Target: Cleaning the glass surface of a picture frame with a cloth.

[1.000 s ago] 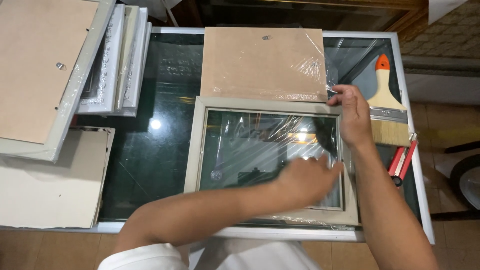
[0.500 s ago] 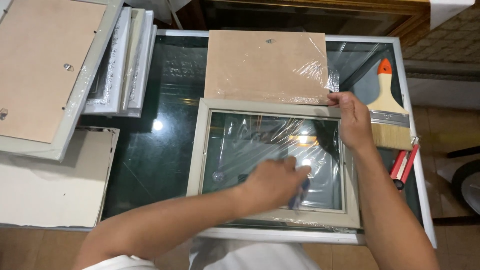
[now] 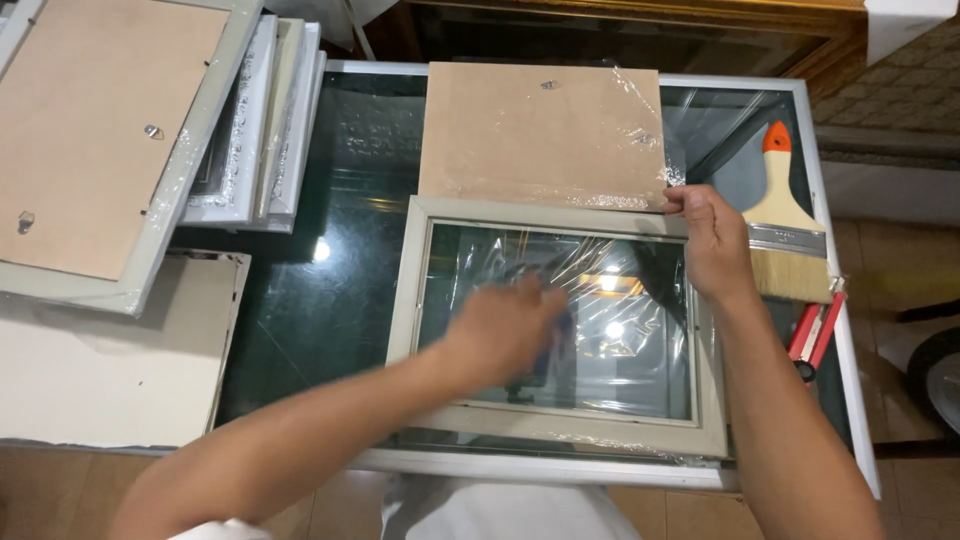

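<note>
The bare left hand is blurred, palm down, its forearm reaching in from the lower left. The bare right hand lies flat with fingers curled forward, its forearm stretching up from the lower right

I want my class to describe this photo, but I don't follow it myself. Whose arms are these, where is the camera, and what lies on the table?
The camera sits on a person's head and looks down, so both arms are that person's own. The left hand, blurred, lies flat on the wrinkled clear film over a pale picture frame. The right hand has a grip on the frame's top right corner. The frame rests on a glass-topped table. Behind it lies a brown backing board, partly under film. To the right are a paintbrush and a red tool; to the left, stacked frames.
</note>
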